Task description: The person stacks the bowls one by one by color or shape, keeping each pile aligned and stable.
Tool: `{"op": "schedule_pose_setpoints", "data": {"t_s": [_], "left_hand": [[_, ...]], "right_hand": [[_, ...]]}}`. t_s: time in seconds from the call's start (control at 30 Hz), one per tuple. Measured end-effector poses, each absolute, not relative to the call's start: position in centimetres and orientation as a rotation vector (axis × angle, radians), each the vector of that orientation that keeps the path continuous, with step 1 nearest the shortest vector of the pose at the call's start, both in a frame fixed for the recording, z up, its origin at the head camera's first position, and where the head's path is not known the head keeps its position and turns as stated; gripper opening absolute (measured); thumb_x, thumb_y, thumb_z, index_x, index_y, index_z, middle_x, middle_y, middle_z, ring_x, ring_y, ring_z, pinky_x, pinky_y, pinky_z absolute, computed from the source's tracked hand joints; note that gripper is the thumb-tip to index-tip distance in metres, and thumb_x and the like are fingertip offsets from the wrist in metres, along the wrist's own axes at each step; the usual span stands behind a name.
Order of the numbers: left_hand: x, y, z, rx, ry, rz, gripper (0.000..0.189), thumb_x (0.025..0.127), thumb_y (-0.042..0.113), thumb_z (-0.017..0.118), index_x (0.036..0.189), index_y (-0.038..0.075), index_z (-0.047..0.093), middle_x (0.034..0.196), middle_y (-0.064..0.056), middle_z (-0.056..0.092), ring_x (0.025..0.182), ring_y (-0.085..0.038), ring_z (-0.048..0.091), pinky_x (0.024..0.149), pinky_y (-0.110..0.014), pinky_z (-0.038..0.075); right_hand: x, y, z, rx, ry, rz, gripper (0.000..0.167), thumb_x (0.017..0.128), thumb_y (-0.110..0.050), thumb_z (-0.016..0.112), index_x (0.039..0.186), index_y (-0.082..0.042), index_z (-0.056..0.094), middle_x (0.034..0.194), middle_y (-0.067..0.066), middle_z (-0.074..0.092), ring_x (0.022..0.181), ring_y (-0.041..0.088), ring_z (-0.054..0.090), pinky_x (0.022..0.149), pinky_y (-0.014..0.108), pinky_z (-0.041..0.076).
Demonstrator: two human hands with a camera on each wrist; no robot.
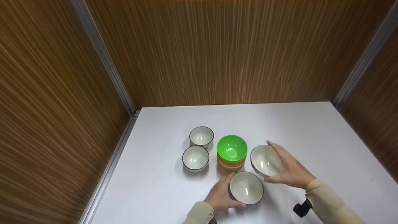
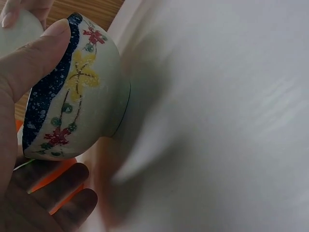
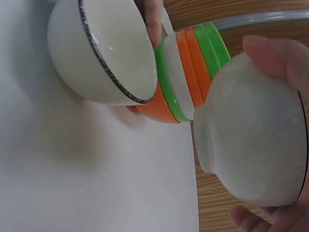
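My left hand (image 1: pixel 221 194) grips a white bowl (image 1: pixel 246 188) by its side, thumb at the rim. In the left wrist view this flowered bowl (image 2: pixel 82 92) has a dark blue speckled band, and its foot is off the table. My right hand (image 1: pixel 289 168) holds a second white bowl (image 1: pixel 266 161) between thumb and fingers; the right wrist view shows its plain pale outside (image 3: pixel 256 130) raised and tilted. Just left of that bowl stands a stack of nested plastic bowls, a green bowl (image 1: pixel 232 148) on top and orange bowls (image 1: pixel 231 164) among those below.
Two more white bowls stand left of the stack, a rear bowl (image 1: pixel 201 136) and a front bowl (image 1: pixel 196 158), close together. All this is on a white table (image 1: pixel 149 186). Wood-grain panels (image 1: pixel 217 53) enclose the back and both sides.
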State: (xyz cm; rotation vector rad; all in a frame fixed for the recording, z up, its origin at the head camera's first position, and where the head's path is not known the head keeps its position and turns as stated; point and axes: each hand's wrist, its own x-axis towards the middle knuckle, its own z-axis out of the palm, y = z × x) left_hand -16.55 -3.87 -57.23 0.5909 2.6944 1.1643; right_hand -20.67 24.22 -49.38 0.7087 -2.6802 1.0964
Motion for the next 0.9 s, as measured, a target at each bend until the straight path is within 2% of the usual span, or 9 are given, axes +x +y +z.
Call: {"op": "schedule_pose_setpoints", "data": {"t_s": [0.2, 0.3, 0.43, 0.63, 0.9], "left_hand": [[-16.7, -4.0, -57.0, 0.614, 2.697, 1.163, 0.115, 0.056, 0.058, 0.085, 0.151, 0.023, 0.030, 0.146, 0.003, 0.041, 0.132, -0.017, 0.041, 0.109, -0.038, 0.035], [-16.9, -3.9, -56.9, 0.620, 2.697, 1.164, 0.115, 0.056, 0.057, 0.086, 0.151, 0.026, 0.029, 0.146, 0.004, 0.041, 0.132, -0.017, 0.041, 0.108, -0.038, 0.035], [-17.0, -3.9, -56.8, 0.618, 2.695, 1.160, 0.116, 0.055, 0.054, 0.088, 0.151, 0.028, 0.029, 0.146, 0.004, 0.040, 0.131, -0.017, 0.042, 0.108, -0.038, 0.035], [-17.0, -3.9, -57.0, 0.641, 2.696, 1.169, 0.115, 0.055, 0.052, 0.089, 0.150, 0.026, 0.030, 0.145, 0.005, 0.042, 0.130, -0.016, 0.043, 0.108, -0.037, 0.035], [-17.1, -3.7, -56.8, 0.645, 2.668, 1.184, 0.111, 0.057, 0.041, 0.089, 0.150, 0.022, 0.032, 0.144, 0.007, 0.044, 0.130, -0.012, 0.042, 0.109, -0.035, 0.034]], "right_hand": [[-19.9, 23.4, -50.4, 0.938, -2.611, 1.066, 0.124, 0.046, -0.035, 0.096, 0.150, -0.014, 0.032, 0.145, 0.006, 0.044, 0.125, 0.027, 0.047, 0.097, 0.054, 0.043], [-19.5, 23.0, -50.9, 0.998, -2.607, 1.044, 0.124, 0.045, -0.036, 0.096, 0.150, -0.017, 0.032, 0.146, -0.001, 0.043, 0.127, 0.023, 0.046, 0.100, 0.050, 0.042], [-19.0, 22.3, -51.4, 1.099, -2.592, 0.976, 0.123, 0.047, -0.041, 0.095, 0.150, -0.014, 0.032, 0.147, 0.001, 0.041, 0.129, 0.023, 0.044, 0.098, 0.051, 0.044], [-18.9, 21.2, -51.9, 1.251, -2.504, 0.849, 0.123, 0.048, -0.051, 0.092, 0.148, -0.006, 0.034, 0.145, 0.007, 0.044, 0.127, 0.024, 0.047, 0.094, 0.049, 0.048], [-18.9, 20.3, -53.0, 1.307, -2.497, 0.859, 0.123, 0.046, -0.046, 0.093, 0.146, -0.005, 0.036, 0.143, 0.007, 0.046, 0.127, 0.022, 0.048, 0.095, 0.046, 0.048]]}}
